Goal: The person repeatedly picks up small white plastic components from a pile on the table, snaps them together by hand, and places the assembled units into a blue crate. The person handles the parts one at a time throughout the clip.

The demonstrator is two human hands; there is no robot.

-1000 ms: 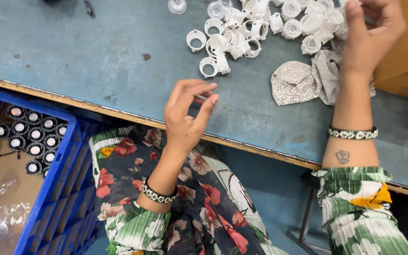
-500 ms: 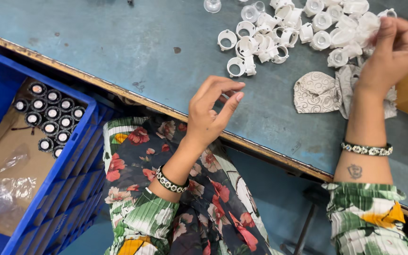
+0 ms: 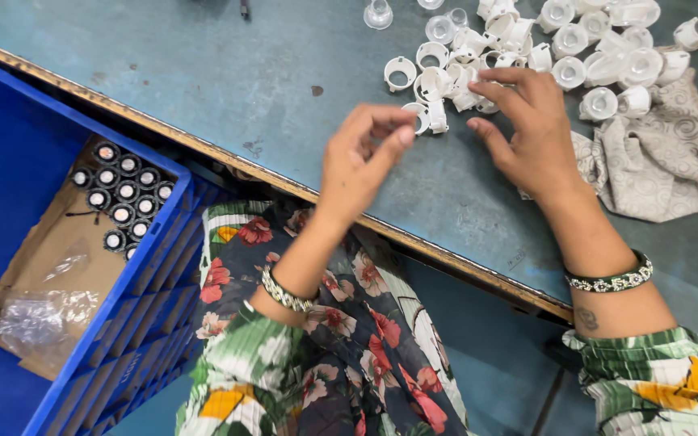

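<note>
White plastic caps (image 3: 527,48) heaped beside patterned cloth (image 3: 656,161); blue crate (image 3: 10,161) left.

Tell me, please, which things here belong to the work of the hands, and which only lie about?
In the work:
- left hand, fingers pinched
- right hand, reaching
- white plastic caps heaped on the table

Lying about:
- patterned cloth
- blue crate
- black round parts inside it
- clear plastic bag

We see bright, even light on the bench (image 3: 203,73), soft shadows, sharp focus, slight blur at the fingertips (image 3: 404,133).
</note>
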